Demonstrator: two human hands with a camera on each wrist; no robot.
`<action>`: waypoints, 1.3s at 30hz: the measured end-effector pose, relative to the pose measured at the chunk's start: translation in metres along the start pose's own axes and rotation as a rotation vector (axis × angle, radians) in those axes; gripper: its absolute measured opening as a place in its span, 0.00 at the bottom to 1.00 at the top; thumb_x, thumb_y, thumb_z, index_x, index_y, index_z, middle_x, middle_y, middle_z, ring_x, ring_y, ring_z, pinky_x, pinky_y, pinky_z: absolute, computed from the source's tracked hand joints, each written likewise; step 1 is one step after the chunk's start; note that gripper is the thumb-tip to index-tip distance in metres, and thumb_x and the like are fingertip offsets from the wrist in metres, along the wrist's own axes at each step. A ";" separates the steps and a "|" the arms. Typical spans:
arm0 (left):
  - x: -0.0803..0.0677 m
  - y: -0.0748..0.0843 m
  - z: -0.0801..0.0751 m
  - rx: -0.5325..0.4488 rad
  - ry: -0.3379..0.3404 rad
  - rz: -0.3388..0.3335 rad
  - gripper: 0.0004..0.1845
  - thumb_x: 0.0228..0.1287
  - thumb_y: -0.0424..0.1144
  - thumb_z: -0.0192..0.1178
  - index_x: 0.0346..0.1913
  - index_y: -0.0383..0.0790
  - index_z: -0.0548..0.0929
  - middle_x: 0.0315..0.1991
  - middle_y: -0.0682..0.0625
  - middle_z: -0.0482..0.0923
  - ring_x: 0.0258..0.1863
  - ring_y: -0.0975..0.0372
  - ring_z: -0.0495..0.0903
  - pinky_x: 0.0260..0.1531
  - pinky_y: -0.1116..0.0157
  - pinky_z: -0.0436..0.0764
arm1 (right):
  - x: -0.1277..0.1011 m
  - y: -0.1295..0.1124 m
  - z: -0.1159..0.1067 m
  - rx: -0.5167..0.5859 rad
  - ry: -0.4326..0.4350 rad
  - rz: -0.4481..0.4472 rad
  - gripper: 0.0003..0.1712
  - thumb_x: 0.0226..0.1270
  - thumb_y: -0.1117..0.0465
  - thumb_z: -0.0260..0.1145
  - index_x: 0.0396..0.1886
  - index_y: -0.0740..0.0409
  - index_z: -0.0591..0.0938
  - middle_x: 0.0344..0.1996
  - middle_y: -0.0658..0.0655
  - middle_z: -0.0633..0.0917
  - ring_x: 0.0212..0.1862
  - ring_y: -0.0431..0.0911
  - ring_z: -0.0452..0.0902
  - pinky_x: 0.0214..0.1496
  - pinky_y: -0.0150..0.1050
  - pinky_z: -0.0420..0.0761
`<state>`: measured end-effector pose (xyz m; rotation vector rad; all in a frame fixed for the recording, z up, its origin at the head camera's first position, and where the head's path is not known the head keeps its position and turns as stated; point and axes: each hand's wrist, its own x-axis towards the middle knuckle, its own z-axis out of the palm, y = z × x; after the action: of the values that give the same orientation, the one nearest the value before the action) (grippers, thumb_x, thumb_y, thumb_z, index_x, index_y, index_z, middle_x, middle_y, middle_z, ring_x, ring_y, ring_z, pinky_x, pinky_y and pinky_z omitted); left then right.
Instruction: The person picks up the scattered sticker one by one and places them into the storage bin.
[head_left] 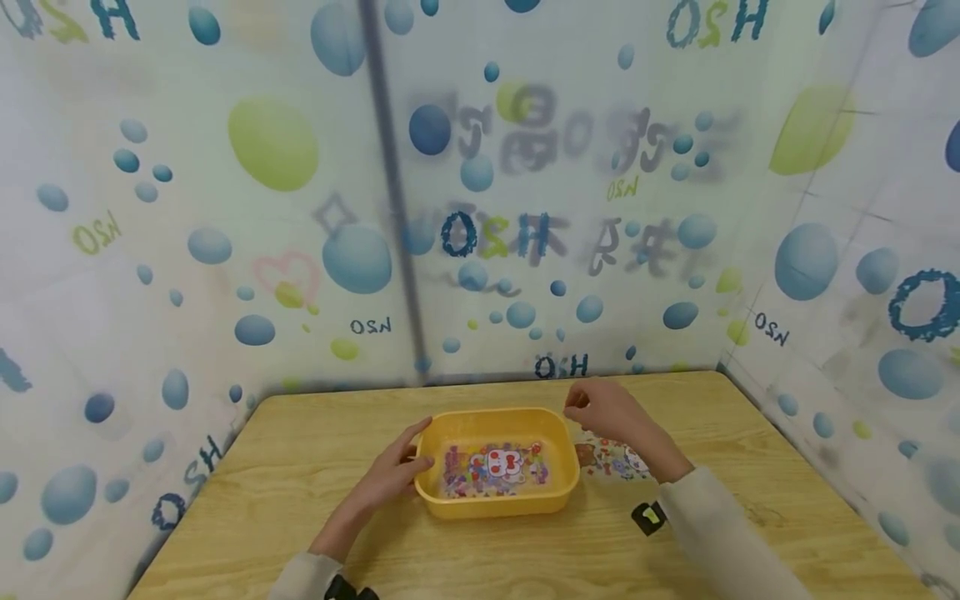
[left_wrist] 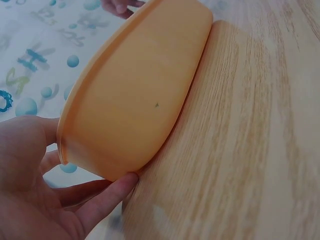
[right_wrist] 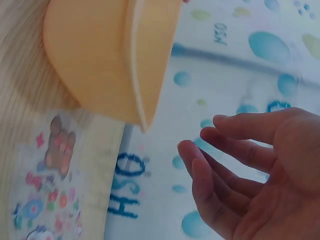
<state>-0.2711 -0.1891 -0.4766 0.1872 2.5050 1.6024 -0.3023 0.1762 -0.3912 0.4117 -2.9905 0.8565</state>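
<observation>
Two sleeved forearms come in from the near edge of a light wooden table [head_left: 300,467], whose grain runs across the head view. Nearest on the right lies a small black and yellow tag [head_left: 648,517], close by the right sleeve. At the middle of the table stands a yellow plastic tub [head_left: 497,500] with colourful stickers [head_left: 495,468] lying in its bottom. A sticker sheet [head_left: 611,460] printed with a bear and flowers lies flat on the wood just right of the tub, partly under the right arm.

The left hand [head_left: 393,471] holds the tub's left end: the thumb lies over the rim and the fingers [left_wrist: 107,197] curl under the wall. The right hand [head_left: 603,410] hovers above the tub's far right corner, clear of it, fingers loosely bent and holding nothing.

Beyond the table, curtain walls [head_left: 525,208] printed with blue and green bubbles and "H2O" lettering close in the far side and both flanks.
</observation>
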 end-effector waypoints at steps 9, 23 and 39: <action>-0.001 -0.001 0.000 -0.017 -0.003 -0.002 0.34 0.77 0.39 0.58 0.81 0.54 0.61 0.68 0.29 0.72 0.55 0.49 0.82 0.47 0.52 0.89 | -0.022 0.062 -0.013 0.085 0.091 -0.002 0.09 0.73 0.60 0.66 0.42 0.63 0.86 0.37 0.58 0.89 0.32 0.50 0.85 0.33 0.38 0.84; 0.000 0.000 0.000 -0.033 -0.012 0.007 0.34 0.77 0.40 0.58 0.81 0.53 0.60 0.67 0.28 0.72 0.55 0.49 0.82 0.47 0.52 0.89 | -0.042 0.121 -0.010 -0.023 0.090 0.205 0.16 0.67 0.60 0.70 0.45 0.70 0.84 0.41 0.67 0.87 0.38 0.53 0.83 0.36 0.48 0.83; 0.000 -0.002 0.003 -0.043 0.007 0.009 0.34 0.77 0.39 0.58 0.81 0.53 0.61 0.66 0.29 0.73 0.54 0.50 0.81 0.45 0.53 0.89 | -0.042 0.134 -0.001 -0.076 0.006 0.242 0.32 0.60 0.57 0.75 0.55 0.78 0.79 0.51 0.75 0.84 0.46 0.59 0.80 0.52 0.60 0.82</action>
<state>-0.2701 -0.1869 -0.4795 0.1885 2.4754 1.6615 -0.2950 0.2966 -0.4627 0.0446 -3.0980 0.7508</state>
